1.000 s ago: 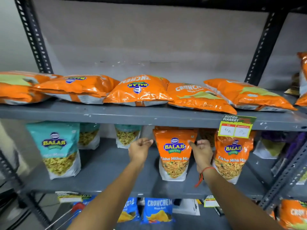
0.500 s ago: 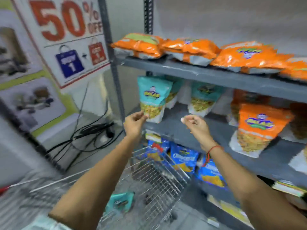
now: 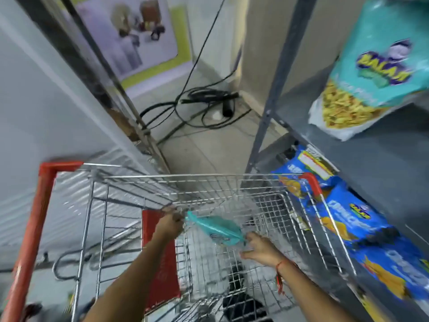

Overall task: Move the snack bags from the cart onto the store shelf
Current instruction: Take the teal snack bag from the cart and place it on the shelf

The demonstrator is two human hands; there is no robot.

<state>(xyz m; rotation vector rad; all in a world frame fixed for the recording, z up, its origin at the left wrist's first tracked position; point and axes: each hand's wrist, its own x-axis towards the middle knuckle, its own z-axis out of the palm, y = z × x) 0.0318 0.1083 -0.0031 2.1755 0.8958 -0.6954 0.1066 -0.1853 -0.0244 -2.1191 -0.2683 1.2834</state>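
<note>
Both hands (image 3: 170, 225) (image 3: 261, 248) have dropped onto the teal bag (image 3: 217, 228) in the cart (image 3: 209, 176).

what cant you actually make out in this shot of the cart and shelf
- Head view: the grip on the flat teal snack bag; motion blur hides whether the left hand and right hand pinch it or only touch it.
- Print on the teal bag: blurred.
- Dark object low in the wire shopping cart: blurred behind mesh.
- Blue snack bags: lettering smeared.

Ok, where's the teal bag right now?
Inside the cart, low in the centre of the head view, the teal bag sits between the left hand and right hand.
</note>
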